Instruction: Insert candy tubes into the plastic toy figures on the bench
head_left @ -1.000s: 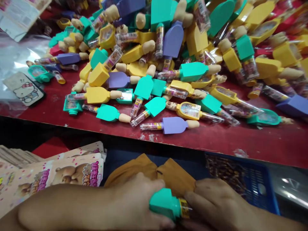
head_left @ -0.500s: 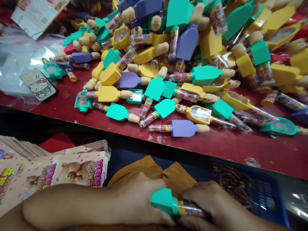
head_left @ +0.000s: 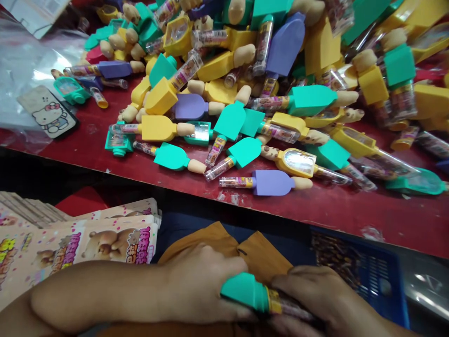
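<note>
Low in front of my body, my left hand (head_left: 206,283) is closed round a green plastic toy (head_left: 247,291), whose body sticks out past the fingers. From its end runs a clear tube (head_left: 293,310) with a yellow-and-purple label and dark contents. My right hand (head_left: 321,295) grips this tube at its far part; the fingertips are partly hidden under it. Beyond my hands, similar toys lie on the red table: a purple one (head_left: 273,182) near the edge, a green one (head_left: 171,156) and a yellow one (head_left: 158,128), each with a beige knob and a labelled tube.
A large heap of such toys covers the red table (head_left: 315,213). A Hello Kitty phone case (head_left: 49,112) and clear plastic bags (head_left: 28,56) lie left. Stacked printed bear cards (head_left: 105,245) stand lower left. A blue basket (head_left: 386,281) with small brown-wrapped pieces sits right.
The green toy has turned slightly in my hands, and its tube has shifted a little to the right along with my right hand. The camera view has moved slightly.
</note>
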{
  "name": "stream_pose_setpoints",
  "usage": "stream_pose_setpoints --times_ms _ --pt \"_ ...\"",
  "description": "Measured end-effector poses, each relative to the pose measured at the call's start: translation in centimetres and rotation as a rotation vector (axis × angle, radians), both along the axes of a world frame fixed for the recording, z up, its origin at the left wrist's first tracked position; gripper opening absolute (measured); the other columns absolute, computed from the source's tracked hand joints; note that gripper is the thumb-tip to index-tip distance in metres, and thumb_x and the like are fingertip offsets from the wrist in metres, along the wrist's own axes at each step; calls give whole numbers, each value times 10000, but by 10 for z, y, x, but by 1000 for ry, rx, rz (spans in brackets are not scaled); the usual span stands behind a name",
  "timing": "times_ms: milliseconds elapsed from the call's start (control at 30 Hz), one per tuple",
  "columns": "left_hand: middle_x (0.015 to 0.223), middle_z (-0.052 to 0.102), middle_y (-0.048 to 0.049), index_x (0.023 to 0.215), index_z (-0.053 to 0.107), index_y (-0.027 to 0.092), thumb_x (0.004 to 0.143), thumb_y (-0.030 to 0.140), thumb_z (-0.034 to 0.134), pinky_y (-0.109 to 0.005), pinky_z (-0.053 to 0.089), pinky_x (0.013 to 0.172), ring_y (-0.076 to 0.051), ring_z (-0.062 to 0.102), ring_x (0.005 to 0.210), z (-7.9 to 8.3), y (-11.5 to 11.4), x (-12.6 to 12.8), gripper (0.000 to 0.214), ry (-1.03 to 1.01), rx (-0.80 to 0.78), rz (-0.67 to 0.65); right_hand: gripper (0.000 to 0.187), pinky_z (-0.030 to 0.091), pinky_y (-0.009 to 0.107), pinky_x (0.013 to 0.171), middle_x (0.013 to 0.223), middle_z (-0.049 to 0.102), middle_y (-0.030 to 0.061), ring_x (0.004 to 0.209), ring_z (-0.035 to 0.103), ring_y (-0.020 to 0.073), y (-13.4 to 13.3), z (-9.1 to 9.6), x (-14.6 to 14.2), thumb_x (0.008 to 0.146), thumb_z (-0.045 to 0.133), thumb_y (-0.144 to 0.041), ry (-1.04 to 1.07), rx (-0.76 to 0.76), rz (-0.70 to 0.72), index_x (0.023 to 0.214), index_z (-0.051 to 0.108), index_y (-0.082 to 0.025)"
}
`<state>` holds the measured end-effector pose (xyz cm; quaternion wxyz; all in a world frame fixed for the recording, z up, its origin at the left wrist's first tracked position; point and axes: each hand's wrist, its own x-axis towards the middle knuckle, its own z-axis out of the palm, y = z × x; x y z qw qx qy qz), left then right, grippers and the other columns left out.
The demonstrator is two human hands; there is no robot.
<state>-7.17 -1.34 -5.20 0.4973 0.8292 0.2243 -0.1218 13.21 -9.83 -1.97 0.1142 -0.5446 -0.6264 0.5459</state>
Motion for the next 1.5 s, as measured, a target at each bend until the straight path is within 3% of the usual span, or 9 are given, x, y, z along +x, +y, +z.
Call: stream_pose_setpoints --times_ms 167,367,467,733,933,1100,1300,1400,1500 --pt "770 670 -3 877 564 236 827 482 509 -291 426 519 -242 654 680 2 -1 5 257 118 190 -158 391 287 229 492 596 467 -10 547 418 131 3 -13 -7 860 487 -495 100 -381 -88 650 535 -169" --pt "749 673 8 868 580 246 748 593 582 -270 439 511 -228 653 677 -9 -4 7 368 216 110 -3 570 133 244 451 529 271 -59 492 200 93 -1 -39 -12 683 585 -711 414 -774 -459 598 399 -178" --pt "794 677 -19 908 571 231 776 569 562 -290 464 558 -243 653 713 -10 0 8 363 232 159 -21 563 125 238 428 505 279 -66 457 199 88 9 -43 -7 690 574 -716 417 -802 -372 618 403 -185" --pt "778 658 18 866 566 249 700 555 624 -237 427 539 -195 634 700 -9 5 8 353 237 38 152 478 263 301 512 645 546 45 547 465 198 19 -28 4 1027 222 -380 -370 678 286 764 559 -164" --pt "760 669 -19 844 556 218 766 446 590 -278 470 560 -235 647 690 -8 -3 10 244 219 135 -14 196 272 236 481 631 553 -19 533 494 134 11 -30 -1 896 595 -257 -142 40 183 730 536 -169" --pt "759 669 -35 872 554 208 765 426 609 -319 501 560 -263 651 672 -7 0 11 249 202 222 -95 196 270 221 475 622 531 -33 532 466 120 15 -32 -3 893 582 -233 -70 -72 112 716 529 -167" --pt "935 654 -16 1012 531 244 772 320 630 -318 489 730 -228 628 850 8 20 7 270 94 85 -26 141 279 260 478 665 551 -6 539 520 168 17 -22 5 834 652 -224 -337 283 294 781 527 -187" --pt "1039 615 -10 1134 467 257 610 370 757 -286 481 740 -207 595 907 11 36 5 610 108 -329 163 196 258 305 472 622 522 -1 490 464 173 19 -14 7 957 340 -142 -453 772 325 896 524 -164" --pt "840 612 24 935 537 194 620 355 738 -212 458 642 -141 576 761 8 48 5 407 146 -769 121 329 261 330 490 615 522 16 503 438 187 26 -7 8 945 214 -64 -513 1011 357 990 533 -131"
